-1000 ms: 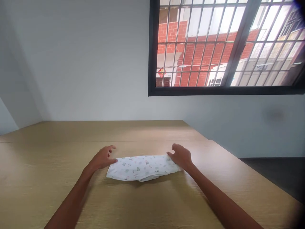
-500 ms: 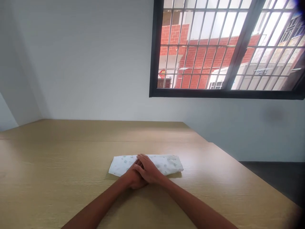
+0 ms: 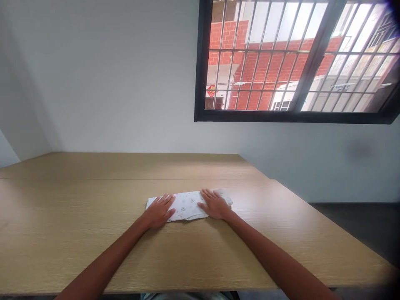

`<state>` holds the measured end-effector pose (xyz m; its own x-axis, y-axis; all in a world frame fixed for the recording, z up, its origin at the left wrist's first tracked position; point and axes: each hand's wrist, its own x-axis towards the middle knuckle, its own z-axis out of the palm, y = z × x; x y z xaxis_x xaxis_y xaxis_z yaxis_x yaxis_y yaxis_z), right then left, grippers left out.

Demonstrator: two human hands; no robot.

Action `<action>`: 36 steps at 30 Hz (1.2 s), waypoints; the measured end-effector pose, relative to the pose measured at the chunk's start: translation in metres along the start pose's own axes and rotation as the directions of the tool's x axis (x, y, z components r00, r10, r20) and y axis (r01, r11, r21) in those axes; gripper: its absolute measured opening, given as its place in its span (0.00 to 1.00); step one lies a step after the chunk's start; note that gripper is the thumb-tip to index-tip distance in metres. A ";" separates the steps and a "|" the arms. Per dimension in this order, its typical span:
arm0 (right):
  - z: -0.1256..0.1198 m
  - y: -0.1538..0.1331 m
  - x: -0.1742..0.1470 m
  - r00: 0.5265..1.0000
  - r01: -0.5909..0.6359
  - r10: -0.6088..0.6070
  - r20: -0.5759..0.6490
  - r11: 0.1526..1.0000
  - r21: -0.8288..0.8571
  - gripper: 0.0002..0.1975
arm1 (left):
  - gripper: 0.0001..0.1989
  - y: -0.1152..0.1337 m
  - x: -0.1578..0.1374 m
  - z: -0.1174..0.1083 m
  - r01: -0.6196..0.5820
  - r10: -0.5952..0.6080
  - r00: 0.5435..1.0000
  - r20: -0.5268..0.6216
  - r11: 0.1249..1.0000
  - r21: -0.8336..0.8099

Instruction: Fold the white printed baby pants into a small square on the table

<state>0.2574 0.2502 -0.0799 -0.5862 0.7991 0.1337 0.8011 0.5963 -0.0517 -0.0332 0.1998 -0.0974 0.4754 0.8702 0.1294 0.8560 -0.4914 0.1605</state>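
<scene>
Head view, forward-down over table (image 3: 78, 233)

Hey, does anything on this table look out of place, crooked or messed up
Nothing stands out. The folded patterned cloth lies flat on the wooden table, with the left hand and right hand pressed flat on it.

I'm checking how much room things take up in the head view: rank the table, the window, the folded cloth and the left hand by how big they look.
1. Table
2. Window, though it stands farther off
3. Folded cloth
4. Left hand, lying flat on the cloth, partly covering it
</scene>
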 end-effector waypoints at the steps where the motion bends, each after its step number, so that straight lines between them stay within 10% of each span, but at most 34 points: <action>1: -0.002 0.005 -0.003 0.999 -0.034 0.034 0.006 0.999 -0.031 0.33 | 0.30 -0.003 -0.003 -0.001 0.015 -0.015 1.000 -0.002 1.000 0.009; 12: -0.015 0.016 -0.020 0.972 -0.237 0.232 -0.048 0.961 -0.141 0.31 | 0.35 -0.031 -0.015 -0.013 0.144 -0.142 0.989 -0.047 0.988 0.054; 19: -0.020 -0.035 0.005 0.857 0.168 0.060 -0.511 0.906 0.389 0.17 | 0.22 0.015 0.011 -0.030 -0.058 0.057 0.977 -0.205 0.998 0.003; 22: -0.012 -0.055 0.014 0.912 0.282 -0.084 -0.401 0.839 0.465 0.16 | 0.22 0.062 0.038 -0.019 -0.148 0.128 0.982 -0.140 0.979 -0.142; 26: 0.000 -0.041 0.015 0.981 0.152 -0.111 -0.161 0.951 0.269 0.19 | 0.25 0.083 0.054 0.001 -0.125 0.111 0.987 -0.113 0.984 -0.128; 36: -0.021 0.025 -0.006 0.954 -0.291 0.296 0.053 0.953 -0.082 0.26 | 0.32 0.008 0.012 0.004 0.029 -0.030 0.999 -0.025 0.999 -0.020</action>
<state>0.2832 0.2585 -0.0608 -0.3286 0.9426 0.0596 0.9441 0.3296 -0.0071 -0.0196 0.2063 -0.0983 0.4442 0.8834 0.1494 0.8655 -0.4662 0.1833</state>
